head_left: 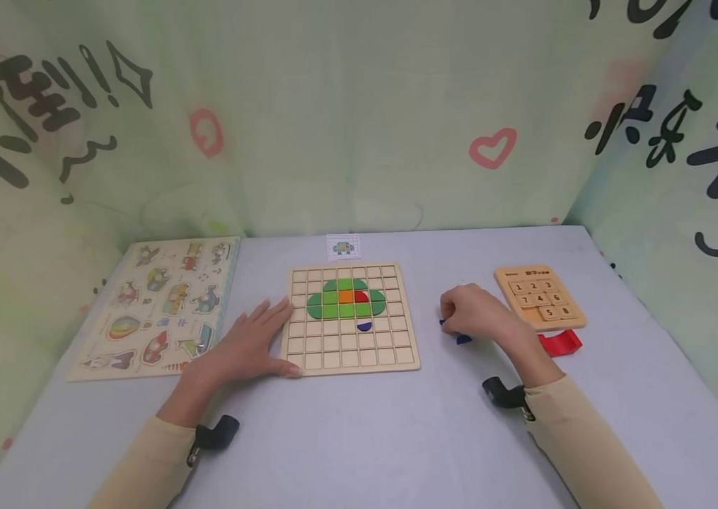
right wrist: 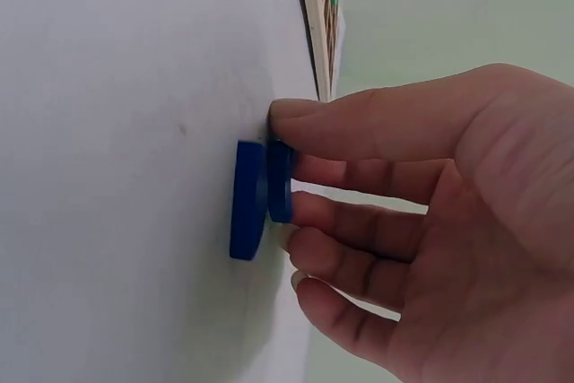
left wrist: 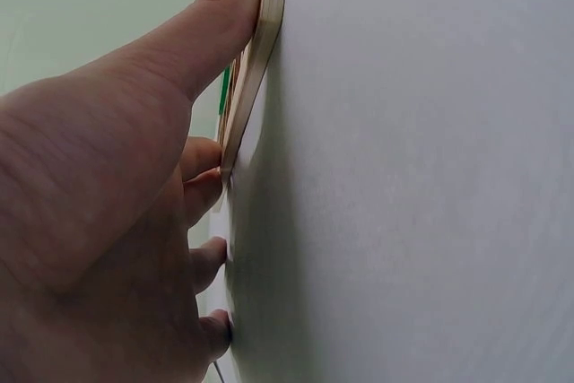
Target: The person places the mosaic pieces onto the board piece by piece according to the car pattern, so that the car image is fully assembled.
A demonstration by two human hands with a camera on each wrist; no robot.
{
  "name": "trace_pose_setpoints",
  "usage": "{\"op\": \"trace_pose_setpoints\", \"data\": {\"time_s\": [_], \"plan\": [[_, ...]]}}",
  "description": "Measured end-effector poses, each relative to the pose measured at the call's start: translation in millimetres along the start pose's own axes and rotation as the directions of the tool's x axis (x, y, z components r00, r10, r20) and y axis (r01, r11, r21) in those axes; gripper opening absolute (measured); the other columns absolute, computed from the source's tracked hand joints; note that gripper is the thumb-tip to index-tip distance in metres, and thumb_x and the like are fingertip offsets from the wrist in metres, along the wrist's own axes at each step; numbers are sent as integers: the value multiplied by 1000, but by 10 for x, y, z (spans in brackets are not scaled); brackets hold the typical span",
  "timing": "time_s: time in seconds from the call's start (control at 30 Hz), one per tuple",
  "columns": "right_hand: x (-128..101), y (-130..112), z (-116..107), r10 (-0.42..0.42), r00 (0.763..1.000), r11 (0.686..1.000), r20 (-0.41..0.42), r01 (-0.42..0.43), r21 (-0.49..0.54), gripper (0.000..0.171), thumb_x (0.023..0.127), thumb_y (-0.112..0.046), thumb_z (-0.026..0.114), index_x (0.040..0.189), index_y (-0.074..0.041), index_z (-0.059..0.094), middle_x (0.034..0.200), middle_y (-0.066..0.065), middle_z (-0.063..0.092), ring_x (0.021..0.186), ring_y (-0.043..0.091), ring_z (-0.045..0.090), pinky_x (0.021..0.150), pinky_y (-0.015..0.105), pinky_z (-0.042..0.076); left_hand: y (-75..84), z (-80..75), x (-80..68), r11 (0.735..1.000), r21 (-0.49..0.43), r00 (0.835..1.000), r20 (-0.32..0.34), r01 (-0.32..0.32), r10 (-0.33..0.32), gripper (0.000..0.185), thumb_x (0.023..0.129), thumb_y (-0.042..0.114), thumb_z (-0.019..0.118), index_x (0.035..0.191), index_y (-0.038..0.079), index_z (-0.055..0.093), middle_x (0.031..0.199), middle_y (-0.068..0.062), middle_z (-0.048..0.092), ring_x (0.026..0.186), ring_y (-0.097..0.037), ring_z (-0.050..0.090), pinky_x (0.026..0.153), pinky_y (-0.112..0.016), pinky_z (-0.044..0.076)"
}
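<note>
A square wooden grid board [head_left: 351, 341] lies on the table with green, orange and red tiles forming a shape. One blue half-round tile [head_left: 365, 326] sits on it just below that shape. My left hand [head_left: 248, 344] rests at the board's left edge, fingers spread, with the thumb along the near corner. To the right of the board, my right hand [head_left: 478, 312] pinches a small blue tile [right wrist: 281, 182] between thumb and fingers, close over the tabletop. Right beside it stands another blue tile [right wrist: 247, 200], seen in the right wrist view.
A small pattern card [head_left: 342, 247] lies behind the board. At left is a large picture puzzle board [head_left: 142, 311], partly under my left forearm. A wooden number puzzle [head_left: 540, 297] and a curved red piece [head_left: 560, 343] lie beyond my right wrist. Printed curtains surround the table.
</note>
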State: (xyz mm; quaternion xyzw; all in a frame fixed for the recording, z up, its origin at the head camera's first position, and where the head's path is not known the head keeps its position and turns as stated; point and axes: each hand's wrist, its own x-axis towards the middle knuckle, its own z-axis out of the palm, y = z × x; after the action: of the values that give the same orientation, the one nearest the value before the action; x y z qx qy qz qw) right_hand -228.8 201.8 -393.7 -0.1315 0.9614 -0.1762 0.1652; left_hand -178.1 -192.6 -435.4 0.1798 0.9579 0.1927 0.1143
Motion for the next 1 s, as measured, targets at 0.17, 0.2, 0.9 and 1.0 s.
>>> {"op": "trace_pose_setpoints", "data": {"time_s": [0.17,0.2,0.9,1.0], "plan": [[29,-51,39,-14,1000,1000,-23,14,11,9,83,-8,68,75,-9,63,71,5,58,63,17,53,54,27,42,-1,2,-1,1000,3,1000,-7,-6,6,122,67,70,77,159,11,22,168,-6,19,154,-41,11,121,-68,12],[37,-65,48,-14,999,1000,-30,14,6,9,83,-8,67,74,-9,63,70,4,58,62,17,52,53,27,42,-3,2,-1,1000,3,1000,-6,-4,4,122,67,70,77,159,11,22,168,-5,19,155,-40,11,121,-68,12],[288,-745,275,-300,948,952,-106,304,26,18,94,-1,61,97,-7,77,98,4,74,95,18,63,88,37,57,4,0,10,1000,-3,1000,0,15,-15,123,66,72,76,159,13,21,168,-2,17,156,-37,8,123,-65,10],[324,-866,318,-324,941,945,-102,326,9,18,95,-1,60,98,-6,77,100,4,74,98,19,65,92,37,57,5,-2,5,1000,-3,1000,-4,11,-11,123,66,73,75,159,13,22,168,-3,17,156,-38,9,122,-66,10]]}}
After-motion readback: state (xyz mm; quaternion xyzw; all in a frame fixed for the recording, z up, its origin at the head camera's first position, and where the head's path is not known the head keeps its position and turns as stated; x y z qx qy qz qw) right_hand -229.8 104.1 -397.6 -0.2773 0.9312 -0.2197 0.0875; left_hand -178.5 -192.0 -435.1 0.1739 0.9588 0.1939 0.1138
